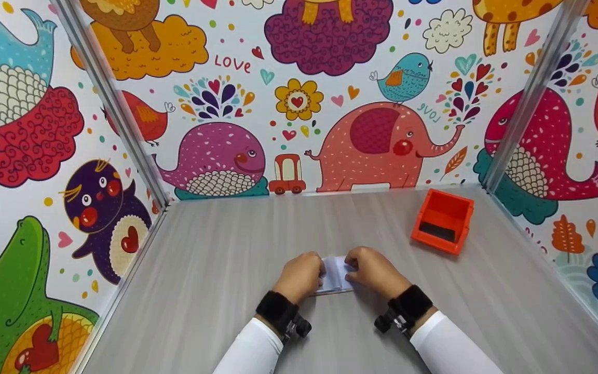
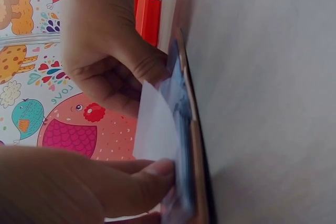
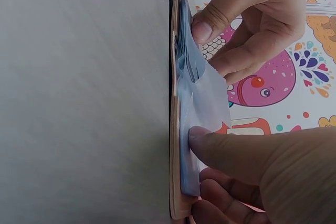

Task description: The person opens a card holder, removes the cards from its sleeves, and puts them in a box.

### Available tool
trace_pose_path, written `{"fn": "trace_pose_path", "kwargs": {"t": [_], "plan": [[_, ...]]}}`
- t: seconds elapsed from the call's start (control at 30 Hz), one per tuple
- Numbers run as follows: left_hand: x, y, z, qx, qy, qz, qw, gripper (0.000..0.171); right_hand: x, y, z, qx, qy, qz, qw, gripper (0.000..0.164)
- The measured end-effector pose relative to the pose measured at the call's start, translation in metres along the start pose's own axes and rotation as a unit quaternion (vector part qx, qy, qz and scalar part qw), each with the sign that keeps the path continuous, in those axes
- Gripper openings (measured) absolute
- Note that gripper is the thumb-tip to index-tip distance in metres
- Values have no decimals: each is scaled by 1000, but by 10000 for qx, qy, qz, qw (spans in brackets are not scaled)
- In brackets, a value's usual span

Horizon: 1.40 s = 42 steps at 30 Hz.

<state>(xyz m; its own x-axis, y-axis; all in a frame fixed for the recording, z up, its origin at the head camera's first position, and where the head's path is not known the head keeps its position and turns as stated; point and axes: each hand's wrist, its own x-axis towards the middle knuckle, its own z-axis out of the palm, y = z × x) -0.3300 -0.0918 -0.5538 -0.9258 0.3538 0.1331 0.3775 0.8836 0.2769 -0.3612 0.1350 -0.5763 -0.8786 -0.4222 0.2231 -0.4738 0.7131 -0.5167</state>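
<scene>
An open card holder [image 1: 335, 276] lies on the table, with thin, bluish clear plastic sleeves [image 3: 190, 56] and a tan cover [image 3: 175, 182]. My left hand [image 1: 300, 275] pinches a sleeve on the left side between thumb and fingers. On the right side, my right hand [image 1: 376, 271] has its thumb pressed on a sleeve and its fingers curled at the outer edge. One translucent leaf [image 2: 156, 124] stands raised between the hands in the left wrist view. Whether a card sits inside the sleeves is hard to make out.
An orange plastic bin [image 1: 442, 221] with a dark patch on its front wall stands at the back right of the grey table [image 1: 216, 259]. Walls printed with cartoon animals [image 1: 377, 150] enclose the back and both sides, joined by metal corner posts [image 1: 117, 109].
</scene>
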Motion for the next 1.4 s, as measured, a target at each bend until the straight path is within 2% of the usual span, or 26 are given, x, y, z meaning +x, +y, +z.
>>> {"fn": "trace_pose_path", "kwargs": {"t": [0.57,0.83,0.93,1.0,1.13,1.4], "plan": [[4,-1,2,-79,190,84,9998,14,0,1,-1,9,29,-85,10000,23],[6,-1,2,33,127,23,9999,18,0,-10,-1,-93,304,-91,9995,8],[6,0,3,66,152,51,9998,18,0,-18,-1,115,336,-205,9992,15],[6,0,3,73,162,65,9998,18,0,-22,-1,176,286,-428,9985,20],[6,0,2,54,172,68,9998,17,-3,-28,0,24,160,-727,9972,27],[6,-1,2,-88,101,15,9999,17,-3,-28,3,-87,62,-597,9982,34]]}}
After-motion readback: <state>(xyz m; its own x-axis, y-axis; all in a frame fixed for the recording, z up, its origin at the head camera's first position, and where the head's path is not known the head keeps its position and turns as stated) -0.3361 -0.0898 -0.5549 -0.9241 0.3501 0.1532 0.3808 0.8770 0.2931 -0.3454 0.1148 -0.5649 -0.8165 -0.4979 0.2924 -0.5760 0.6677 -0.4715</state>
